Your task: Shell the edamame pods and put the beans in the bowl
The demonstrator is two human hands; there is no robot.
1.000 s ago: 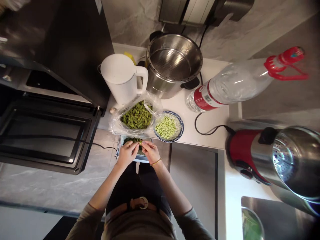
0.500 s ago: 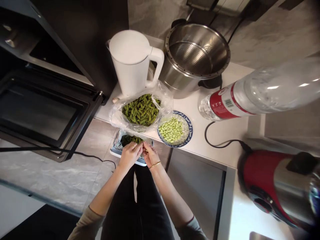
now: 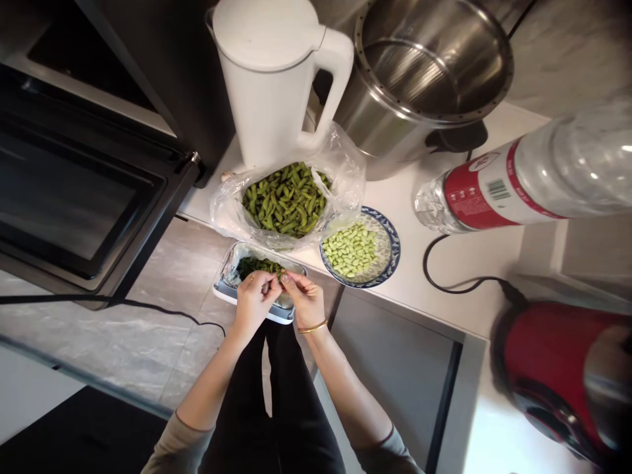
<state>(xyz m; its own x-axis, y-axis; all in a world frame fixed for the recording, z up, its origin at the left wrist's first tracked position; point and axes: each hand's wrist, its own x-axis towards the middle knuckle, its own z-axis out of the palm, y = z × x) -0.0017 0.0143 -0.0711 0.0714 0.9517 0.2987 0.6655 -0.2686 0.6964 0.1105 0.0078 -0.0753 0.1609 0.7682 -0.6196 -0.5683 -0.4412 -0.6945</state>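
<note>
My left hand [image 3: 253, 301] and my right hand [image 3: 306, 299] meet fingertip to fingertip over a small lined bin [image 3: 228, 289] that holds dark green pod shells. Both hands pinch a green bean pod [image 3: 277, 275] between them. My right wrist wears a gold bangle. Just beyond the bin, on the white counter, a clear plastic bag [image 3: 340, 164] lies open with several green bean pods [image 3: 284, 199] inside. To its right stands a blue-rimmed bowl [image 3: 390, 245] of shelled pale green beans [image 3: 349, 249].
A white kettle [image 3: 274, 79] and a steel pot [image 3: 424, 72] stand behind the bag. A large plastic water bottle [image 3: 518, 178] lies at the right, a black cord [image 3: 454, 284] runs to a red appliance [image 3: 557, 368]. An open black oven [image 3: 83, 191] is at the left.
The view has moved closer and tilted down, so the counter things look larger. My hands stay together over the bin, still working the pod.
</note>
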